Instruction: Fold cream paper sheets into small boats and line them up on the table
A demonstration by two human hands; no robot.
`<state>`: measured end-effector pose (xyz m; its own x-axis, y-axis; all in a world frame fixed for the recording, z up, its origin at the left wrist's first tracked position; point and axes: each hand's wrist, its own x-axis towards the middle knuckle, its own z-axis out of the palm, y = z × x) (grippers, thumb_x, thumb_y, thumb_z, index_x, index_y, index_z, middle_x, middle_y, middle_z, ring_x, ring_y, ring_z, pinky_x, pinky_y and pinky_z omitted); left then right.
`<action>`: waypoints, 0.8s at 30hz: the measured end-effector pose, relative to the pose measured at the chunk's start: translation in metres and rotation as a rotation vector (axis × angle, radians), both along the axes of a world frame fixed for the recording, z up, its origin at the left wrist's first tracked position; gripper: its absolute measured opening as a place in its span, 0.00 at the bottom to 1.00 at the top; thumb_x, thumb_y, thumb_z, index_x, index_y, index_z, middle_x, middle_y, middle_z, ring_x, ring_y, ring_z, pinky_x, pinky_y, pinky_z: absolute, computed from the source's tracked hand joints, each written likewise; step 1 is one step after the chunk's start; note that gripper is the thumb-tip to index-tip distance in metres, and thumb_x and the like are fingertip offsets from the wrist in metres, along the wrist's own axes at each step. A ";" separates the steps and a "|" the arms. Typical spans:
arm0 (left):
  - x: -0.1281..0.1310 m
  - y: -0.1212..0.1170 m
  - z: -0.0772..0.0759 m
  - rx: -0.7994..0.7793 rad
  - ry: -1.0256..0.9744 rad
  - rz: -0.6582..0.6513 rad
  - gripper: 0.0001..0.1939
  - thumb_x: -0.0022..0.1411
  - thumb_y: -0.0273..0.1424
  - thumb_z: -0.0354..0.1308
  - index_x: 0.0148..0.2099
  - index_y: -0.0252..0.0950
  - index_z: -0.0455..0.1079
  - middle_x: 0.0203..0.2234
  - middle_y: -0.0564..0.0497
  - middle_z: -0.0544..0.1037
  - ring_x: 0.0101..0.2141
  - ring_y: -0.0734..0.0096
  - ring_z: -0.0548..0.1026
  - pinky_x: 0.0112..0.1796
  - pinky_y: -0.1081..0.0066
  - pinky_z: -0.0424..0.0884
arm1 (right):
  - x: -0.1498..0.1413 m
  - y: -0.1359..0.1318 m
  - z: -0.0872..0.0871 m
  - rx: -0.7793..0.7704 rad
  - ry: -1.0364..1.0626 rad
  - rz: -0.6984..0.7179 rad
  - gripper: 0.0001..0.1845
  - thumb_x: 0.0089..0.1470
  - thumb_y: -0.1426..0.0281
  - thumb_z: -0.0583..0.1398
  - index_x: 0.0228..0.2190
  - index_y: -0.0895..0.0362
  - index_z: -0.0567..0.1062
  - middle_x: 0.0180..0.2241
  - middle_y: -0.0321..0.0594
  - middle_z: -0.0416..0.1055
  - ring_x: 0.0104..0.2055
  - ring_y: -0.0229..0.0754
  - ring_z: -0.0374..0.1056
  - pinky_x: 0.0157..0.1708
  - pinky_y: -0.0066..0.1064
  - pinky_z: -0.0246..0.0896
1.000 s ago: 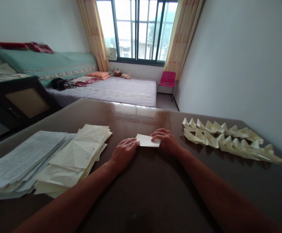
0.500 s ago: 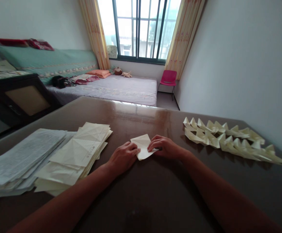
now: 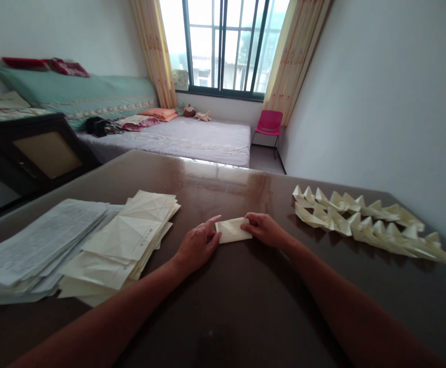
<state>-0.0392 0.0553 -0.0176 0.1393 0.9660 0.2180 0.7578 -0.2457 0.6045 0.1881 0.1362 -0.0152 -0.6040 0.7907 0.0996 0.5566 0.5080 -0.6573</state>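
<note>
A small cream sheet of paper point(image 3: 232, 230), folded into a flat rectangle, lies on the brown table between my hands. My right hand point(image 3: 265, 229) pinches its right end, thumb and fingers closed over the edge. At the left end, my left hand point(image 3: 199, 243) has its fingers apart; the forefinger is stretched out by the upper corner and the thumb touches near the lower one. To the left rests a stack of creased cream paper sheets point(image 3: 140, 230). On the right stand rows of folded paper pieces point(image 3: 330, 217) with pointed tips, nested into one another.
A pile of printed sheets point(image 3: 54, 237) lies at the far left of the glossy brown table point(image 3: 223, 306). Beyond the table are a bed point(image 3: 211, 135), a pink chair point(image 3: 269, 122) and a window. A dark cabinet point(image 3: 46, 153) stands at the left.
The paper has gone from an angled, partly folded shape to a flat, narrow rectangle. My left fingers have spread off it, and my right hand has shifted to its right end.
</note>
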 end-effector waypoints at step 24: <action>0.002 -0.007 -0.003 0.143 0.450 -0.111 0.16 0.69 0.35 0.41 0.51 0.44 0.69 0.36 0.49 0.71 0.40 0.66 0.67 0.37 0.69 0.68 | -0.028 -0.016 -0.007 0.363 -0.348 -0.272 0.12 0.62 0.62 0.49 0.32 0.54 0.68 0.35 0.35 0.72 0.33 0.37 0.67 0.30 0.28 0.47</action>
